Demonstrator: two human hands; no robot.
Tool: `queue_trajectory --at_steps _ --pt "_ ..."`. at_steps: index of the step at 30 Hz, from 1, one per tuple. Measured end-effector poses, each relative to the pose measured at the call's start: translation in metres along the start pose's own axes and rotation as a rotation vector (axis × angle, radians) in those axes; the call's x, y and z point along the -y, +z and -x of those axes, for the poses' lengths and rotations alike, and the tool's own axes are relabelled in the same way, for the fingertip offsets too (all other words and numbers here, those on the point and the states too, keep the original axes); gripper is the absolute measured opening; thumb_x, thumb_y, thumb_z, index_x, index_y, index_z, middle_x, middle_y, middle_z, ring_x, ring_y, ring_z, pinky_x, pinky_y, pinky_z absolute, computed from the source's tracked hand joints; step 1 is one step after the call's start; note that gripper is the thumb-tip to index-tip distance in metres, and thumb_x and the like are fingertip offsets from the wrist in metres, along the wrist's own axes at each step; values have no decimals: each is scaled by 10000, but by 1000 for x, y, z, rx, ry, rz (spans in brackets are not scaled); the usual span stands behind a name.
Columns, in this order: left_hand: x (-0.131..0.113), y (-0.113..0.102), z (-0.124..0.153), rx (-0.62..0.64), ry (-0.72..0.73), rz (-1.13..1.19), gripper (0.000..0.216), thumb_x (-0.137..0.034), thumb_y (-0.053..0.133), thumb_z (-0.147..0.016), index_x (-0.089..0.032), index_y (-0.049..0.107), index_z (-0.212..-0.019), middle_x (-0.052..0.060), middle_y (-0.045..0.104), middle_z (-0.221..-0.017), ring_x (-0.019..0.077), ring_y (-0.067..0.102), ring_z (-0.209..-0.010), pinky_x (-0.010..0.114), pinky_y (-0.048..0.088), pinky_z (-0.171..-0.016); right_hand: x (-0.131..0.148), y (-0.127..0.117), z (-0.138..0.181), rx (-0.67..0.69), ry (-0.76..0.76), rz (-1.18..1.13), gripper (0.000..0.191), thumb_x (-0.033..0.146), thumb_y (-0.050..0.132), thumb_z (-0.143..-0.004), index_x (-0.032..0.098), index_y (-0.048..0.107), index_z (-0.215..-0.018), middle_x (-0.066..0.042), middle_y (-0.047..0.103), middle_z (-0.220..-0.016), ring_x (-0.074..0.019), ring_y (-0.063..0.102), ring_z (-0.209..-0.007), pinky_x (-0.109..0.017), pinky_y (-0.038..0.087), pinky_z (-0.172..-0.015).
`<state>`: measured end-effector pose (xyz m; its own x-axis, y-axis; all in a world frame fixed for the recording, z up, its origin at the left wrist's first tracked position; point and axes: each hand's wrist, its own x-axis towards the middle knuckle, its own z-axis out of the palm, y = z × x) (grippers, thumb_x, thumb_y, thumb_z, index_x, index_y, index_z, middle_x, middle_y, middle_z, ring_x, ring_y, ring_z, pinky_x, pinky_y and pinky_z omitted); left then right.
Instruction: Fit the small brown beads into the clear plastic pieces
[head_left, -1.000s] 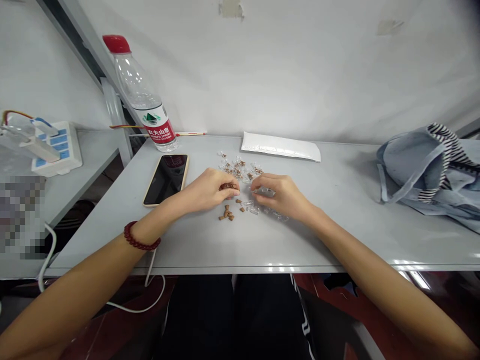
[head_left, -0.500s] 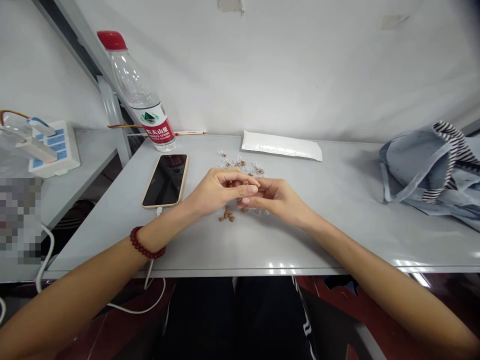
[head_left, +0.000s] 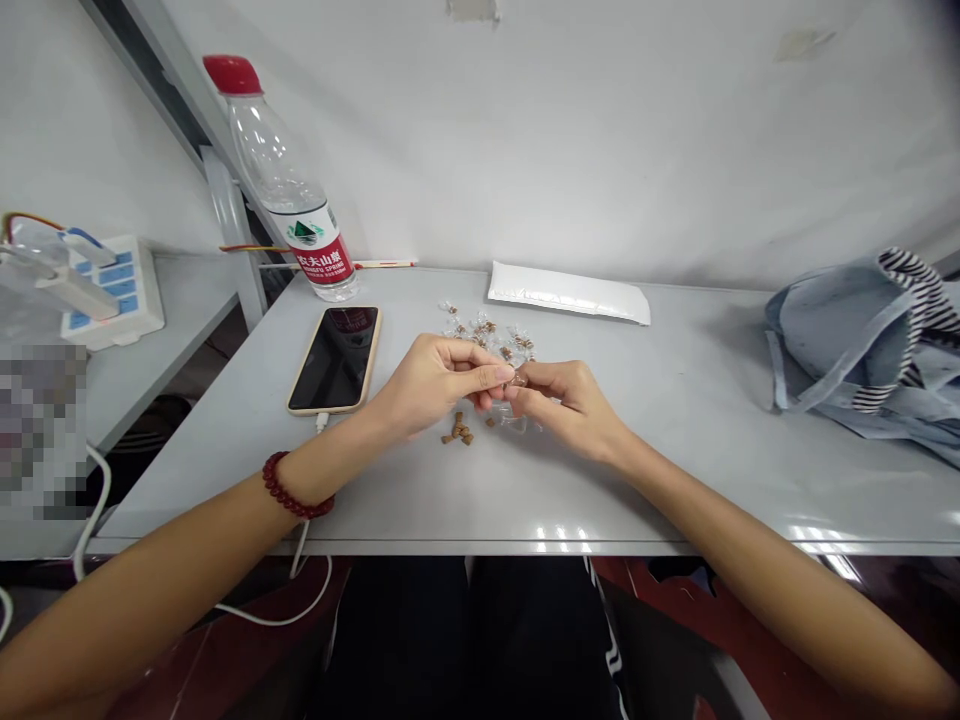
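My left hand (head_left: 442, 385) and my right hand (head_left: 566, 400) meet over the middle of the table, fingertips pinched together. Between them is a tiny clear bottle (head_left: 517, 380) with a brownish bit at it, mostly covered by the fingers. Below my left hand lies a small pile of brown cork stoppers (head_left: 459, 430), with one loose cork (head_left: 490, 422) beside it. Several clear little bottles (head_left: 517, 418) lie under my right hand. Behind the hands more tiny bottles with brown corks (head_left: 486, 328) are scattered.
A phone (head_left: 335, 358) on a charging cable lies left, in front of a water bottle (head_left: 304, 215). A white padded packet (head_left: 568, 292) lies by the wall. At right sits a blue cloth bag (head_left: 840, 330). A power strip (head_left: 116, 290) stands on the neighbouring surface.
The fingertips have shifted, and a clear glass piece now shows between them. My right hand has moved slightly right. The whole view has shifted a little.
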<state>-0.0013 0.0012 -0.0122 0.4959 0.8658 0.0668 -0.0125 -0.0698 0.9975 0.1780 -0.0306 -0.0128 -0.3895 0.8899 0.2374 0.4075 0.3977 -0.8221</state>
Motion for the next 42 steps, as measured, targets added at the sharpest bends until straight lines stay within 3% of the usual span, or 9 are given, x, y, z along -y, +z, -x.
queue_trajectory --at_steps 4,7,12,18,22,25,28,34,42 --pt "-6 5 2 -95 -55 -67 163 -272 728 -716 -113 697 -692 26 660 -602 102 582 -515 209 501 -473 -6 2 0 -84 -199 353 269 271 444 -873 154 526 -646 35 406 -545 -77 327 -482 -237 276 -489" --pt "-10 3 2 -194 -75 -202 165 -272 708 -716 -113 683 -680 19 644 -581 98 569 -491 204 486 -470 -10 -1 -1 -72 -200 540 300 298 396 -890 159 488 -640 23 409 -560 -81 305 -475 -254 245 -491" --pt "-13 -15 0 126 -226 -623 143 -259 659 -706 -136 712 -655 22 652 -565 108 550 -475 213 428 -470 -12 -12 -3 58 -68 666 280 302 453 -879 159 507 -644 0 479 -619 -98 374 -535 -258 262 -530" --pt "-17 -20 0 205 -191 -798 227 -303 573 -756 -158 748 -759 17 675 -633 129 554 -563 230 395 -528 -17 -20 -9 9 -12 589 283 407 535 -873 170 637 -754 -9 572 -693 -122 482 -621 -257 332 -585" --pt "-10 -23 -5 32 -96 -893 242 -339 560 -785 -164 725 -801 12 656 -651 134 536 -582 250 381 -568 -29 -25 -20 -87 -14 539 211 330 531 -888 171 669 -911 -36 615 -801 -138 519 -667 -270 385 -629" --pt "3 -21 -10 -106 -49 -994 285 -424 588 -775 -164 701 -804 21 633 -651 156 536 -599 268 363 -577 -36 -22 -29 -88 -98 528 204 237 526 -885 180 663 -1025 -69 635 -919 -183 550 -826 -303 416 -720" --pt "13 -15 -14 -152 -61 -1059 302 -449 603 -765 -158 675 -793 23 604 -617 164 524 -576 270 343 -557 -37 -15 -38 -48 -212 508 224 193 509 -894 184 668 -1054 -86 641 -1021 -203 540 -931 -342 404 -820" --pt "15 -11 -16 -85 -30 -1077 151 -255 528 -782 -162 625 -713 -2 573 -543 153 508 -521 260 340 -539 -33 -2 -52 110 -290 523 238 122 506 -884 172 728 -952 -66 672 -899 -179 484 -762 -332 372 -744" --pt "8 -16 -7 63 -54 -978 136 -184 523 -741 -140 631 -671 -12 577 -525 113 493 -495 229 369 -531 -36 2 -45 85 -223 566 246 86 534 -836 205 747 -858 -47 695 -908 -196 454 -808 -338 307 -707"
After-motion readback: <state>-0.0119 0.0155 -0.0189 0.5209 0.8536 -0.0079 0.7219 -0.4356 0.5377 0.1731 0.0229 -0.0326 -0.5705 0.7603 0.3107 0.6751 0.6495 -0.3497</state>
